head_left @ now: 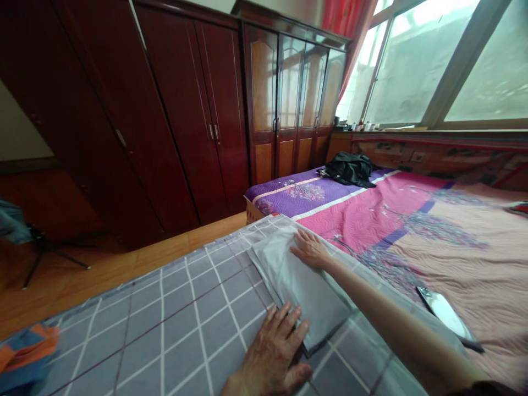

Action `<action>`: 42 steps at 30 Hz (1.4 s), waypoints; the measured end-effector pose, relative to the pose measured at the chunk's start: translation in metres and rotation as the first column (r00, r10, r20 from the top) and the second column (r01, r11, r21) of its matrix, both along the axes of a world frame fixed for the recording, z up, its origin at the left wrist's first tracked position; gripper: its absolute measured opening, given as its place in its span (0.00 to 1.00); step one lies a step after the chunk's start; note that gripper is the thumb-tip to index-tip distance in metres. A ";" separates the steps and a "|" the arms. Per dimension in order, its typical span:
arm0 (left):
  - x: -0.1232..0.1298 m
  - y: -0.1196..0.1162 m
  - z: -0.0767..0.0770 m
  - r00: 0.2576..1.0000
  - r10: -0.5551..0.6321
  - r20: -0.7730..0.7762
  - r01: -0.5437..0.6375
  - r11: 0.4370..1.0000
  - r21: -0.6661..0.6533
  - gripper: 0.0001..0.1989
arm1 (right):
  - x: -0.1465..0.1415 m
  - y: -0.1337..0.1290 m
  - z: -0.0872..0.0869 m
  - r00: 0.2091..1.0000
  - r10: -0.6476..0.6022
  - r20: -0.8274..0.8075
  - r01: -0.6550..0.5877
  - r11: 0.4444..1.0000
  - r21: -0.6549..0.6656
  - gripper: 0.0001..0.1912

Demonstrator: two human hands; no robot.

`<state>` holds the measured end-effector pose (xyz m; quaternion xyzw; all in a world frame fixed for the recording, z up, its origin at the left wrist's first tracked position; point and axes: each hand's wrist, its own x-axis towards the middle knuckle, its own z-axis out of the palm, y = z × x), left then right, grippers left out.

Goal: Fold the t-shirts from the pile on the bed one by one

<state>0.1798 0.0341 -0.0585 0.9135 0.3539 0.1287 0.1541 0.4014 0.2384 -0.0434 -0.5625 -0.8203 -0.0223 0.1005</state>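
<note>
Left hand (270,352) and right hand (310,249) apart, both lying flat, not gripping: left at near edge, right at far end of folded pale-grey cloth (299,291). Cloth rests on grey checked fabric (193,313), just beside pink quilted bedspread (416,231).

Left hand (268,352) and right hand (310,249) both flat, palms down

A home bedroom, with a quilted bed (412,231) beside tall dark-wood wardrobes (185,121).

Daylight glares through the windows (416,66); the frame edges warp.
</note>
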 end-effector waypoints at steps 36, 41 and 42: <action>-0.003 -0.004 0.005 0.976 0.030 0.218 -0.034 0.999 0.014 0.24 | -0.059 0.005 0.011 0.983 -0.101 -0.156 0.108 0.993 0.039 0.16; -0.001 -0.003 0.000 0.975 0.044 0.219 -0.044 0.999 -0.005 0.23 | -0.033 0.026 0.015 0.925 -0.306 -0.224 0.291 0.952 -0.098 0.17; -0.001 -0.002 0.000 0.975 0.043 0.217 -0.043 0.999 -0.005 0.23 | -0.029 0.032 0.018 0.899 -0.369 -0.238 0.347 0.929 -0.129 0.17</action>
